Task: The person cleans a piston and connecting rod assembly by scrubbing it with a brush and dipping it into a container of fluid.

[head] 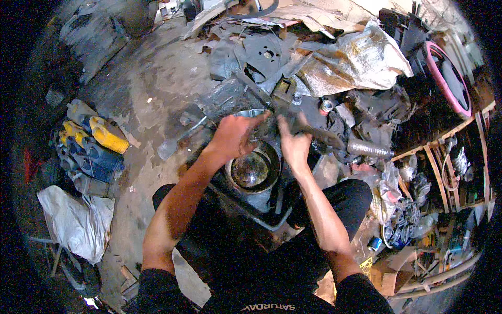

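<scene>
Between my knees sits a round metal housing [234,181] with a shiny dome-like surface [251,172] inside its rim. A bent dark metal bar [276,227] runs along its near side. My left hand [235,135] is over the housing's far left edge, index finger stretched to the right and the others curled. My right hand [296,143] is just across from it, fingers up and blurred, around or beside a dark part. A brown rod-like piece [327,137] runs off to the right behind that hand. Whether either hand grips anything is unclear.
Beyond lie a round metal plate with holes [255,51], a stained white sack [353,59] and a metal cylinder [368,149]. Left stand yellow and dark parts [110,133] and another white sack [78,223]. Right are a wooden rack [435,176], a can [374,244] and a cardboard box [386,274].
</scene>
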`<state>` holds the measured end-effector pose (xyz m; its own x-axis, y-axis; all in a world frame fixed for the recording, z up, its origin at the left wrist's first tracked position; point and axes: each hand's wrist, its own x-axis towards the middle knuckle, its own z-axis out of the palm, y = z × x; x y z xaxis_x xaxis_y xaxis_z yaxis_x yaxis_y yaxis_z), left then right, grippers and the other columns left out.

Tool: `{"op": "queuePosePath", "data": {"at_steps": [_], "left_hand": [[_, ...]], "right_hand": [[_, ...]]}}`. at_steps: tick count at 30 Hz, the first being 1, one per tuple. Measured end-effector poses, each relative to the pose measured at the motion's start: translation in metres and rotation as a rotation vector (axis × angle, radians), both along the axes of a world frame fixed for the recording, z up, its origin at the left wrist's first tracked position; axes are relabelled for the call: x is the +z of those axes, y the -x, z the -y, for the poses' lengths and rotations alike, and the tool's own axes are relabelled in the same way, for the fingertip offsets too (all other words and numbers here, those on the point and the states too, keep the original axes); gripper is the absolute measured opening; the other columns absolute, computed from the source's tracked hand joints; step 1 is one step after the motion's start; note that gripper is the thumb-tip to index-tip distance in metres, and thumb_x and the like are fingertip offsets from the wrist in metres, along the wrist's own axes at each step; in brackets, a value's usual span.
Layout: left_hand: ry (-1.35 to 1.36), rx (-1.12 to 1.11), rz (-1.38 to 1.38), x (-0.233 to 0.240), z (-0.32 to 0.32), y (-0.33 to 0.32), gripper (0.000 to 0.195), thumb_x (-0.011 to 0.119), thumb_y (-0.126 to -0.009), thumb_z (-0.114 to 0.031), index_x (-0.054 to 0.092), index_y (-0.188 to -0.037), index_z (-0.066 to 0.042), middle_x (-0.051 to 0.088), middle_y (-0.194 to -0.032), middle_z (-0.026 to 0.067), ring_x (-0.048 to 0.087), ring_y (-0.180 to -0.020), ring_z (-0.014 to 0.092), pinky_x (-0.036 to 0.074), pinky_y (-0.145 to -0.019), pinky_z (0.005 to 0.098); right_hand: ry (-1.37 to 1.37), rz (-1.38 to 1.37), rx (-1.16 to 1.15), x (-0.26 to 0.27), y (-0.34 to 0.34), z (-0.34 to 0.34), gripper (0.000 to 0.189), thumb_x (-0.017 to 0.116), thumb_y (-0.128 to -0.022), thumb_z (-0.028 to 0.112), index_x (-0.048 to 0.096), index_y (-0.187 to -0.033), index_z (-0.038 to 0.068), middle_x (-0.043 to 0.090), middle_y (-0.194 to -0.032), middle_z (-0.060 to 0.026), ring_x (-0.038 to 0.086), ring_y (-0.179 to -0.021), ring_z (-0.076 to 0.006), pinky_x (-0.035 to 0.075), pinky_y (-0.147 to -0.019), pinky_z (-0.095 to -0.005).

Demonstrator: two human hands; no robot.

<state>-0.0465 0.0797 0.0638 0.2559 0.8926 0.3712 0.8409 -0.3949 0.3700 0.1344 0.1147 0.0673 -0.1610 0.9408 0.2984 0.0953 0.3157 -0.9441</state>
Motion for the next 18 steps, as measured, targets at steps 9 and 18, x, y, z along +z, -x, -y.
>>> {"op": "queuePosePath", "data": {"at_steps": [9, 18], "left_hand": [[-0.125, -0.014, -0.038, 0.001, -0.002, -0.003, 0.087, 0.077, -0.056, -0.021, 0.047, -0.137, -0.01, 0.067, -0.087, 0.0171, 0.064, -0.077, 0.041, 0.053, -0.073, 0.0482], [-0.128, 0.038, 0.028, 0.0, -0.007, -0.008, 0.074, 0.076, -0.06, -0.023, 0.048, -0.126, -0.005, 0.064, -0.072, 0.0166, 0.062, -0.068, 0.042, 0.051, -0.06, 0.0486]], "right_hand": [[0.02, 0.054, -0.076, -0.016, -0.01, -0.024, 0.032, 0.067, -0.088, 0.02, 0.061, -0.113, 0.0, 0.069, -0.105, -0.0169, 0.066, -0.093, -0.0293, 0.051, -0.085, -0.0377], [-0.063, 0.101, -0.019, -0.012, -0.008, -0.015, 0.032, 0.064, -0.091, 0.017, 0.06, -0.116, -0.002, 0.067, -0.112, -0.0176, 0.063, -0.102, -0.027, 0.048, -0.09, -0.0365]]}}
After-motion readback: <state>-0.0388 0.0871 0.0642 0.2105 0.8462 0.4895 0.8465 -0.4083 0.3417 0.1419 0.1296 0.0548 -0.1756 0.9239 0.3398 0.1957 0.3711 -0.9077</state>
